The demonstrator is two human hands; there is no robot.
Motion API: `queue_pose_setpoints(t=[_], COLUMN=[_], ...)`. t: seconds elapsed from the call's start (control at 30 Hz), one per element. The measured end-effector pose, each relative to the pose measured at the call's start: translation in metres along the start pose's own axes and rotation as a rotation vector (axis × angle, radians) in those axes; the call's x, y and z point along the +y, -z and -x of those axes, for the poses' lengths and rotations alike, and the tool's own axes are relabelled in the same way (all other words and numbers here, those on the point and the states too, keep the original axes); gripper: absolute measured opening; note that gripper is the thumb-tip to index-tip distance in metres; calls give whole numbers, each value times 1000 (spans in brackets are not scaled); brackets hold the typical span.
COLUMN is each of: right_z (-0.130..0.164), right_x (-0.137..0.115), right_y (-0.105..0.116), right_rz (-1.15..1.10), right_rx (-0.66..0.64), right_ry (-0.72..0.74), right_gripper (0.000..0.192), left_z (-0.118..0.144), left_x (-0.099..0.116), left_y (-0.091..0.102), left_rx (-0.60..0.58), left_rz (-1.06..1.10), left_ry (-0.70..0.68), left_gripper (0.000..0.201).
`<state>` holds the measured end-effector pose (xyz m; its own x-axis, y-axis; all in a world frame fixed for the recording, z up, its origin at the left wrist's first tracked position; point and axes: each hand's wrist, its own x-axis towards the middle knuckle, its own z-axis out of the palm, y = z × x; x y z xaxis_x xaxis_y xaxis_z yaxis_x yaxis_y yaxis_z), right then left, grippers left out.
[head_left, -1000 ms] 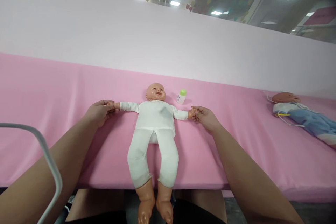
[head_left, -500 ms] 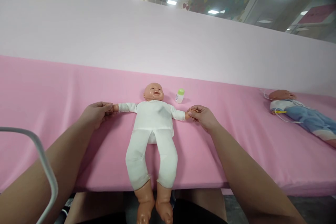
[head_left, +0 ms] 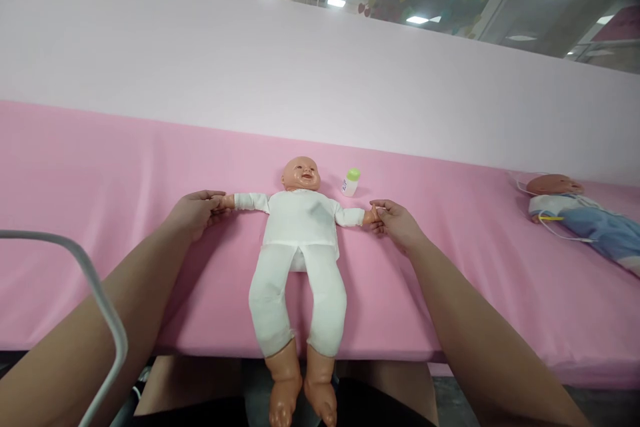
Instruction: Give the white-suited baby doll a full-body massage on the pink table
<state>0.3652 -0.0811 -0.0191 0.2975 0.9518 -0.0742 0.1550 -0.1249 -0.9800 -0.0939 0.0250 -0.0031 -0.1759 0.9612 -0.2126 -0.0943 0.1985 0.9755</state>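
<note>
A baby doll in a white top and white trousers lies on its back on the pink padded surface, arms stretched out sideways. Its bare feet reach past the front edge, above my lap. My left hand is closed around the doll's hand on the left side. On the other side, my right hand pinches the doll's other hand between thumb and fingers. A small white bottle with a green cap stands beside the doll's head, touched by neither hand.
Farther right lies a second doll in blue and white clothes, with a thin white tube and a yellow piece on it. A grey cable curves across my left forearm. A pale wall rises behind the padding.
The whole view has shifted, so everything sits slightly farther right in the picture. Both hands keep their hold on the doll's hands; the right fingers have changed position slightly.
</note>
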Motion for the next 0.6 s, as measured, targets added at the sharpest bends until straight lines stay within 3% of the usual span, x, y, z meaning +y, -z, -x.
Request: queue_pose_setpoints(t=[0.13, 0.27, 0.6], right_z=[2, 5, 1], right_x=[3, 0, 0], right_y=[8, 11, -2], right_rz=[-160, -206, -52], right_rx=[-149, -210, -88], right_ry=[-24, -11, 79], right_gripper=[38, 46, 47], left_z=[2, 3, -1], left_x=[1, 1, -2], left_y=[1, 1, 2], left_rx=[-20, -61, -34], left_rz=[2, -9, -74], left_ry=[-8, -16, -41], left_gripper=[19, 19, 18])
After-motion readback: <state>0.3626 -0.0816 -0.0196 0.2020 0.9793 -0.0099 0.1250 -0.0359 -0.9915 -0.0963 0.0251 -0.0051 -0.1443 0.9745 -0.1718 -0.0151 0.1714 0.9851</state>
